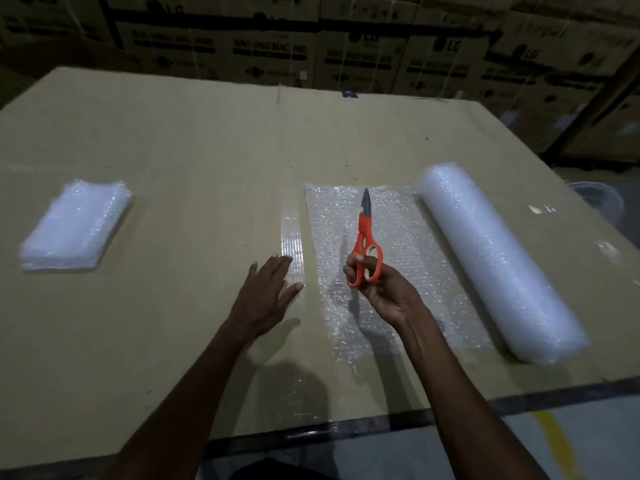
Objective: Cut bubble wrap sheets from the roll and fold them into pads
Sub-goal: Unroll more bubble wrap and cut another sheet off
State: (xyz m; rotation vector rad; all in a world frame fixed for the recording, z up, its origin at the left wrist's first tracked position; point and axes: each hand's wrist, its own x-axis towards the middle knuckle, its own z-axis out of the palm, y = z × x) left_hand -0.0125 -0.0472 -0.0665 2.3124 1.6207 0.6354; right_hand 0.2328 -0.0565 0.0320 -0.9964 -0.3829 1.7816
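**Scissors held over the unrolled sheet; left hand flat at the tape strip**

Right hand [381, 289] holds orange-handled scissors [365, 242] raised above the bubble wrap sheet [408, 265]; fingers [353, 263] curl through and around the handle loops. Blades closed, tips pointing away from the person. Left hand [268, 289] lies palm down with straight, spread fingers on the tabletop [194, 161], fingertips at a strip of clear tape [291, 233] that runs just beside the sheet's left edge. It grips nothing.

The sheet lies flat at centre-right and is joined along its right side to the bubble wrap roll [491, 258], which lies on its side, angled from far-left to near-right. The scissors and the right forearm cover part of the sheet's middle and near edge. A stack of folded pads [74, 225] sits well apart at far left, with bare surface between it and the hands.

Tabletop is covered with tan cardboard with a seam running away from the person; small dark specks are scattered on it. A dark edge band runs along the near side, and grey floor with a yellow mark [561, 441] shows below. Behind the tabletop stand stacked cartons [346, 46], some printed "LG" and "WASHING MACHINE". Lighting is dim. A pale round container [599, 199] shows partly past the roll's far end, detail unclear.
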